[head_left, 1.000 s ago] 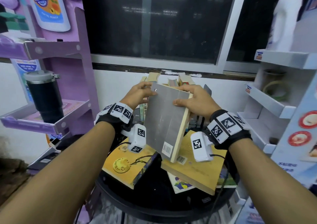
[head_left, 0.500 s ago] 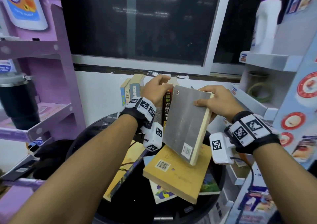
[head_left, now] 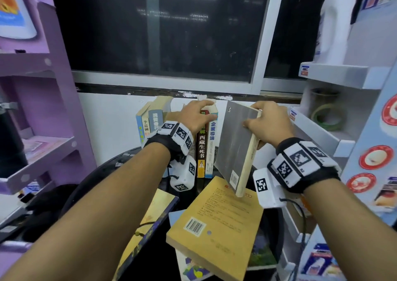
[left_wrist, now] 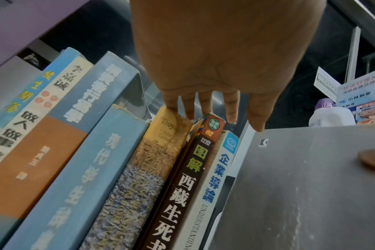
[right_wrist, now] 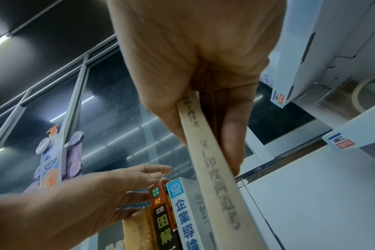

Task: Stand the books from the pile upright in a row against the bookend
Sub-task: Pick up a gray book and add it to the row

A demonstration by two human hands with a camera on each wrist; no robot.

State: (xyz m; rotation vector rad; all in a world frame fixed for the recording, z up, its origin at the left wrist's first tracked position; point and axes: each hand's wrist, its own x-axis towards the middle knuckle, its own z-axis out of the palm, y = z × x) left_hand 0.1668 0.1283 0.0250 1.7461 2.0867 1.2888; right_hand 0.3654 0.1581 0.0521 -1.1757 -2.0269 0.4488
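Several books stand upright in a row (head_left: pixel 205 149) at the back of the round black table (head_left: pixel 101 173). My left hand (head_left: pixel 199 113) rests with straight fingers on their tops (left_wrist: pixel 212 123). My right hand (head_left: pixel 257 120) pinches the grey book (head_left: pixel 235 147) by its cream spine (right_wrist: pixel 216 177) and holds it tilted in the air, just right of the white-and-blue book (right_wrist: pixel 182 211) that ends the row. The pile lies nearer me, with a yellow book (head_left: pixel 217 227) on top. I cannot make out the bookend.
A purple shelf unit (head_left: pixel 45 149) stands at the left, with a black tumbler (head_left: pixel 8 149) on it. A white shelf unit (head_left: pixel 322 134) stands close on the right and holds a tape roll (head_left: pixel 328 117) and a white bottle (head_left: pixel 335 22). A dark window is behind.
My left hand has let go of the grey book and moved onto the tops of the row. My right hand alone has carried the book back and right, beside the row's right end.
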